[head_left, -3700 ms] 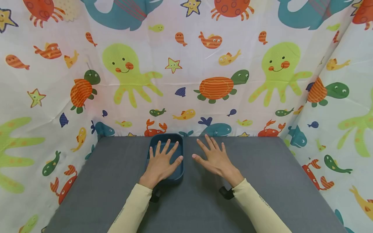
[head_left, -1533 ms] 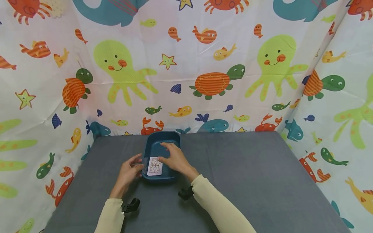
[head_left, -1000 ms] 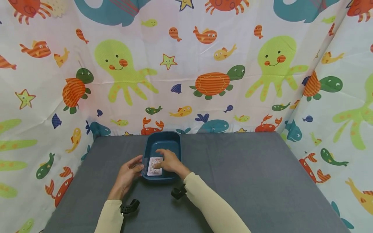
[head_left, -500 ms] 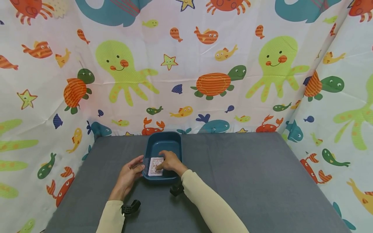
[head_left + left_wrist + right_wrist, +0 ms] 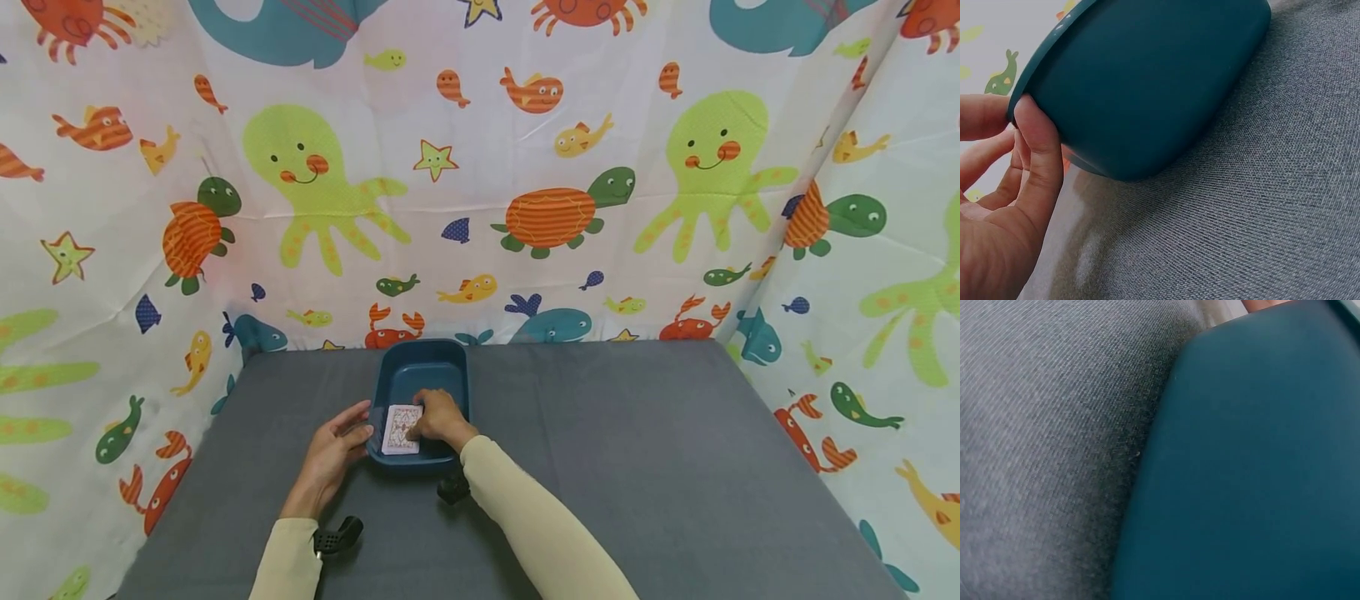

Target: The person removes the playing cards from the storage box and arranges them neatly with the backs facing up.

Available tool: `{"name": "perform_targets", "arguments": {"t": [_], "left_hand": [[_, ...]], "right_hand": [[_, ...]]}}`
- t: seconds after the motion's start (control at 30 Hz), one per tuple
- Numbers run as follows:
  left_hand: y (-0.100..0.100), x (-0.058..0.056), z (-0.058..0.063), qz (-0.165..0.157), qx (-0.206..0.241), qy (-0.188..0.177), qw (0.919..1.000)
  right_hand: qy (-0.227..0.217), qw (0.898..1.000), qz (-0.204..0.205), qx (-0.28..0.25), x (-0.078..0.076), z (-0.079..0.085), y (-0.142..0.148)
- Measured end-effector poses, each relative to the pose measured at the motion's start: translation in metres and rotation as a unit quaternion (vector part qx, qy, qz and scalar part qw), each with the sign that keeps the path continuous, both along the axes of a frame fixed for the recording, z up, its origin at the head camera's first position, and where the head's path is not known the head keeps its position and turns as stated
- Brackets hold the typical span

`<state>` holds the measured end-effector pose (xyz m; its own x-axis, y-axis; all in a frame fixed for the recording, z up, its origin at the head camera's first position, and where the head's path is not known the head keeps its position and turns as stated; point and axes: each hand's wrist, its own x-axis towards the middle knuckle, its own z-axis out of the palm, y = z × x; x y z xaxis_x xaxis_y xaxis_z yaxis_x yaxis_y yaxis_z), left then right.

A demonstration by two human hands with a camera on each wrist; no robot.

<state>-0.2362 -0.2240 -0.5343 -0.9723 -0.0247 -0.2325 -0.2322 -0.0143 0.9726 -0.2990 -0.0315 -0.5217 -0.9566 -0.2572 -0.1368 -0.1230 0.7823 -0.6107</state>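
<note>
A blue oblong plastic tub (image 5: 460, 392) stands on the grey cloth near its back edge. In it, at the near left, lies a stack of playing cards (image 5: 400, 429), patterned red-and-white backs up. My left hand (image 5: 327, 458) pinches the tub's left rim; the left wrist view shows the thumb (image 5: 1038, 128) against the outer wall. My right hand (image 5: 442, 421) reaches into the tub from the right, its thumb at the right edge of the cards. The other right fingers are mostly hidden, so I cannot tell whether they grip a card. The tub wall (image 5: 1254, 456) fills much of the right wrist view.
The grey cloth surface (image 5: 637, 467) extends to both sides and in front of the tub. A white curtain with sea animals (image 5: 480, 167) rises behind and at both sides. Black wrist cameras (image 5: 339, 535) sit under both wrists.
Both hands were spread flat at first; the left then came to the tub's left rim. The right entered the tub, and its thumb has slid rightward over the cards to their edge.
</note>
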Motion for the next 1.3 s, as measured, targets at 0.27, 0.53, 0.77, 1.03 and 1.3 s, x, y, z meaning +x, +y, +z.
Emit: {"name": "perform_targets", "arguments": {"t": [0.27,0.53,0.77,1.03,1.3], "left_hand": [[0.001,0.000,0.003,0.006,-0.012,-0.001,0.9999],[0.002,0.000,0.002,0.006,-0.011,0.006,0.9999],[0.002,0.000,0.001,0.004,0.001,0.011,0.9999],[0.002,0.001,-0.001,0.002,0.000,0.013,0.9999],[0.002,0.001,-0.001,0.009,-0.001,0.011,0.9999]], "right_hand": [[-0.006,0.999,-0.026,-0.034,0.002,0.004,0.000],[0.007,0.990,-0.050,-0.131,0.003,0.008,0.001],[0.036,0.985,-0.070,-0.154,0.001,0.012,0.003],[0.039,0.975,-0.096,-0.198,0.007,0.023,0.006],[0.048,0.963,-0.099,-0.248,0.016,0.039,0.018]]}}
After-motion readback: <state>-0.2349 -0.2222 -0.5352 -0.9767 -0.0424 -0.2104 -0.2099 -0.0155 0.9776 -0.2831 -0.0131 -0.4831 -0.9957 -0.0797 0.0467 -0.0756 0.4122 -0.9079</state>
